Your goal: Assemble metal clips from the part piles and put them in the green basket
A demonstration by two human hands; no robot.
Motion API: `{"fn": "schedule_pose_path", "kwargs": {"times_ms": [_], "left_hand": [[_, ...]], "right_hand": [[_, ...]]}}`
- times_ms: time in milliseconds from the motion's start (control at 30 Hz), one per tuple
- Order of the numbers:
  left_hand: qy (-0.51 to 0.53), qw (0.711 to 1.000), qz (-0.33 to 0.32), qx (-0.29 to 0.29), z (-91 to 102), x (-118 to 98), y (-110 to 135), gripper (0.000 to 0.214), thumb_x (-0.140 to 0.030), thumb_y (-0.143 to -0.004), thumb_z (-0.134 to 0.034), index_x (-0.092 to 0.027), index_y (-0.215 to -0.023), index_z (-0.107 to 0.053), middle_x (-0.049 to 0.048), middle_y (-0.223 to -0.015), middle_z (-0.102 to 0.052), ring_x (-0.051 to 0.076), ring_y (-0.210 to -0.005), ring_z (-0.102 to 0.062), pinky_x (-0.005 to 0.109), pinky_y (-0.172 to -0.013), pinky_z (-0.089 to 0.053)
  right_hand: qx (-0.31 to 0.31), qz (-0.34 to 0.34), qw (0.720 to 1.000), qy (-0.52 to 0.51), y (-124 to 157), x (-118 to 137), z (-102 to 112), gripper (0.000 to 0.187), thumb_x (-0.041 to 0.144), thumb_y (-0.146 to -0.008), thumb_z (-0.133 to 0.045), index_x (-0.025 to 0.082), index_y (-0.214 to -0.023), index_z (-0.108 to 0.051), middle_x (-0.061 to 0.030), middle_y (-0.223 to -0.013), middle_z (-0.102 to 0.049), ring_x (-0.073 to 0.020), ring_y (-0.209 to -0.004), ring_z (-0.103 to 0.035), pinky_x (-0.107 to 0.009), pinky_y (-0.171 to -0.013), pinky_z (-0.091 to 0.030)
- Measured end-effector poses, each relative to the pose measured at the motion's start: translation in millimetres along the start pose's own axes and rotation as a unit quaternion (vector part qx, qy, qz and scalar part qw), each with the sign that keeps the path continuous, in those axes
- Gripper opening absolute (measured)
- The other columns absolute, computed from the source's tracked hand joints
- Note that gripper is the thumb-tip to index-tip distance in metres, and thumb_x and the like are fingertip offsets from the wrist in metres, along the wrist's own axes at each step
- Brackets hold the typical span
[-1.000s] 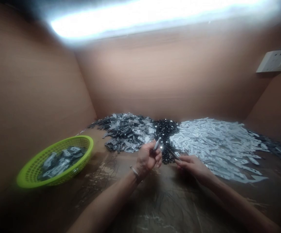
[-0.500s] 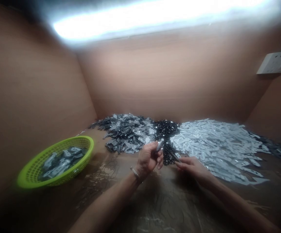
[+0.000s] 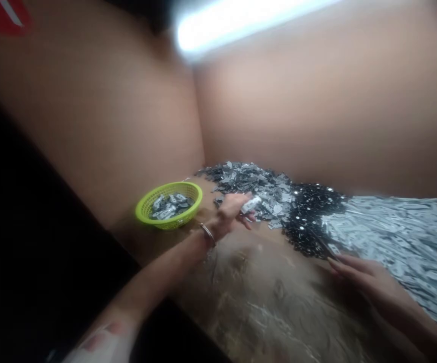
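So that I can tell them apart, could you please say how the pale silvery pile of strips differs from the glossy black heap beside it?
The pale silvery pile of flat strips is light, while the glossy black heap of small pieces is dark with bright glints. The pile's pieces look long and narrow; the heap's are too small to make out singly. The pile runs out of view on the right; the heap is far narrower. Both lie loose and touching on the brown tabletop.

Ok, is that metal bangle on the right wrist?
No, the metal bangle circles the wrist of the left hand, the one nearer the green plastic basket.
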State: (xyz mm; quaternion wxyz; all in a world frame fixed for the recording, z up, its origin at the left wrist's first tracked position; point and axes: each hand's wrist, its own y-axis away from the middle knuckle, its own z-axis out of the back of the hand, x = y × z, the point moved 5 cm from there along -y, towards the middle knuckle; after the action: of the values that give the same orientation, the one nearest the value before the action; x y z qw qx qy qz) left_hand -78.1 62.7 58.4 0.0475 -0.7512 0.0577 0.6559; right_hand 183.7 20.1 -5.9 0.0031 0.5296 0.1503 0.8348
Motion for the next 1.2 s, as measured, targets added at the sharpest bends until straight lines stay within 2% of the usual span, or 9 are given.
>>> {"fn": "schedule_pose_path", "kwargs": {"times_ms": [133, 267, 367, 500, 667, 867, 967, 1067, 1200], "left_hand": [[-0.167, 0.976, -0.127, -0.053, 22.0, -49.4, 28.4, 0.037, -0.046, -0.074, -0.040, -0.012, -0.077, -0.052, 0.0088, -0.077, -0.055, 0.015, -0.069, -0.054, 0.027, -0.054, -0.046], [-0.290, 0.889, -0.306, -0.179, 27.5, -105.8, 58.9, 0.034, -0.043, -0.077, -0.036, -0.016, -0.083, -0.056, 0.0082, -0.102, -0.053, 0.017, -0.097, -0.047, 0.030, -0.075, -0.041], [-0.340, 0.843, -0.344, -0.236, 30.7, -119.6, 69.2, 0.037, -0.042, -0.079, -0.034, -0.017, -0.098, -0.053, 0.0077, -0.113, -0.049, 0.018, -0.105, -0.042, 0.033, -0.080, -0.038], [-0.356, 0.851, -0.316, -0.220, 32.9, -105.2, 70.7, 0.042, -0.040, -0.080, -0.032, -0.013, -0.109, -0.046, 0.0107, -0.115, -0.047, 0.018, -0.107, -0.041, 0.034, -0.086, -0.034], [-0.338, 0.890, -0.250, -0.177, 33.3, -74.8, 69.6, 0.039, -0.034, -0.077, -0.040, -0.012, -0.108, -0.046, 0.0110, -0.116, -0.045, 0.020, -0.110, -0.037, 0.033, -0.087, -0.032], [-0.339, 0.927, -0.146, -0.070, 50.9, 10.7, 38.6, 0.021, -0.012, -0.049, -0.066, -0.017, -0.069, -0.058, 0.0065, -0.081, -0.054, 0.023, -0.097, -0.041, 0.032, -0.081, -0.033], [-0.356, 0.924, -0.116, -0.084, 66.7, 43.9, 23.6, 0.019, -0.004, -0.044, -0.064, -0.017, -0.051, -0.052, 0.0037, -0.062, -0.047, 0.021, -0.083, -0.044, 0.027, -0.072, -0.036], [-0.361, 0.919, -0.115, -0.114, 72.7, 38.9, 19.9, 0.014, -0.009, -0.049, -0.064, -0.016, -0.047, -0.052, 0.0029, -0.058, -0.047, 0.016, -0.069, -0.045, 0.022, -0.060, -0.036], [-0.236, 0.963, -0.095, -0.090, 64.6, -5.6, 26.7, 0.011, -0.022, -0.063, -0.057, -0.013, -0.067, -0.059, 0.0040, -0.063, -0.056, 0.010, -0.051, -0.046, 0.019, -0.044, -0.035]], "right_hand": [[-0.014, -0.024, 0.999, 0.017, 3.6, 3.3, -1.0, 0.039, 0.050, -0.063, -0.051, 0.017, -0.081, -0.061, -0.0060, -0.066, -0.058, -0.0180, -0.058, -0.052, -0.026, -0.051, -0.038], [-0.010, -0.032, 0.999, 0.017, 5.7, 6.9, -3.8, 0.038, 0.050, -0.062, -0.050, 0.016, -0.073, -0.061, -0.0063, -0.064, -0.058, -0.0168, -0.055, -0.051, -0.027, -0.050, -0.038], [-0.003, -0.021, 1.000, 0.013, 5.4, 6.9, -5.0, 0.037, 0.050, -0.062, -0.050, 0.015, -0.065, -0.061, -0.0065, -0.063, -0.058, -0.0162, -0.054, -0.051, -0.027, -0.051, -0.038], [-0.044, -0.050, 0.998, -0.021, 3.7, 0.4, -1.0, 0.044, 0.046, -0.059, -0.056, 0.013, -0.087, -0.059, -0.0086, -0.073, -0.061, -0.0200, -0.064, -0.055, -0.028, -0.055, -0.041], [-0.023, -0.046, 0.999, -0.013, 3.3, 1.4, -2.4, 0.041, 0.045, -0.061, -0.055, 0.012, -0.085, -0.060, -0.0097, -0.074, -0.061, -0.0201, -0.067, -0.055, -0.027, -0.055, -0.040], [-0.033, -0.042, 0.998, -0.022, 4.0, 1.7, -2.1, 0.046, 0.045, -0.059, -0.056, 0.011, -0.089, -0.059, -0.0079, -0.068, -0.060, -0.0182, -0.060, -0.054, -0.028, -0.054, -0.040], [-0.017, -0.033, 0.999, -0.008, 3.8, 2.8, -4.1, 0.043, 0.047, -0.060, -0.054, 0.011, -0.083, -0.061, -0.0070, -0.065, -0.059, -0.0166, -0.056, -0.052, -0.027, -0.053, -0.040], [-0.016, -0.035, 0.999, 0.000, 3.7, 3.1, -4.1, 0.042, 0.047, -0.062, -0.053, 0.012, -0.082, -0.061, -0.0075, -0.066, -0.060, -0.0167, -0.057, -0.053, -0.027, -0.054, -0.040], [-0.025, -0.031, 0.999, 0.008, 3.8, 3.2, -2.5, 0.044, 0.049, -0.060, -0.053, 0.012, -0.082, -0.062, -0.0077, -0.069, -0.060, -0.0176, -0.060, -0.054, -0.027, -0.055, -0.041]]}}
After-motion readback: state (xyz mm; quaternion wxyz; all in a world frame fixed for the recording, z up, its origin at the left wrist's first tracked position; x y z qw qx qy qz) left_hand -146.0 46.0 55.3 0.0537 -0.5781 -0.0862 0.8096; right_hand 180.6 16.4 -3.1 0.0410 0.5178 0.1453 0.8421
